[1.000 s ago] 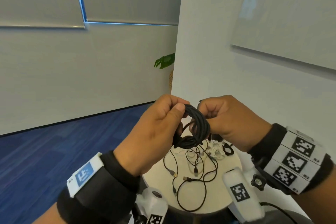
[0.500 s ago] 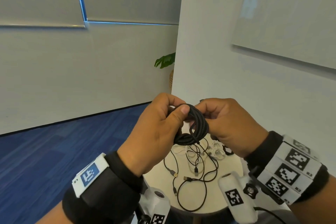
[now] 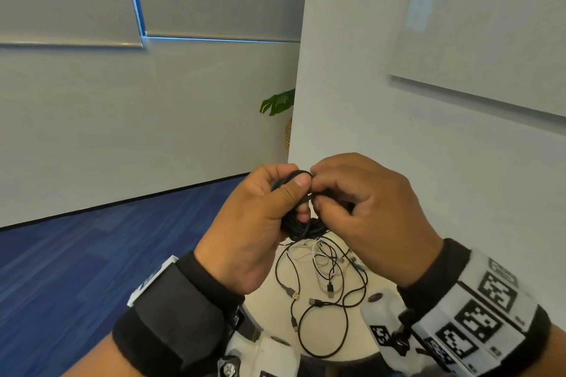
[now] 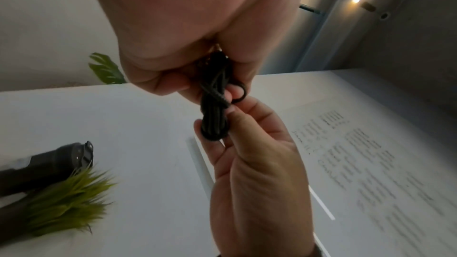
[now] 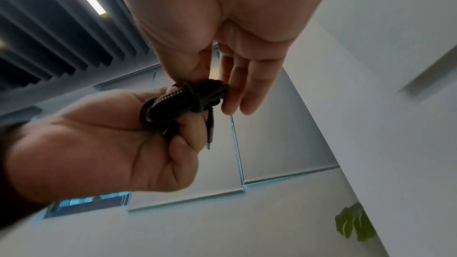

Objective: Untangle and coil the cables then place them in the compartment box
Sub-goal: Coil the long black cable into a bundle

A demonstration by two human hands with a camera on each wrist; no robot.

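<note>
A coil of black braided cable (image 3: 303, 228) is held up between both hands above the table. My left hand (image 3: 292, 197) grips the bundle, thumb on top and fingers curled round it. My right hand (image 3: 318, 194) pinches the same coil from the right side. In the left wrist view the coil (image 4: 214, 108) is squeezed into a narrow bundle between the two hands. In the right wrist view the coil (image 5: 183, 101) has a loose plug end (image 5: 209, 138) hanging beside the left hand's fingers. No compartment box shows in any view.
Below the hands a small round white table (image 3: 269, 306) carries a tangle of thin black cables (image 3: 324, 309) and white cables (image 3: 309, 252). Blue carpet (image 3: 92, 254) lies to the left, a white wall close on the right. A green plant (image 4: 61, 202) shows in the left wrist view.
The hands have closed together. The right hand has moved in over the coil and the loop, once open and round, is now pressed into a tight bundle, mostly hidden by fingers.
</note>
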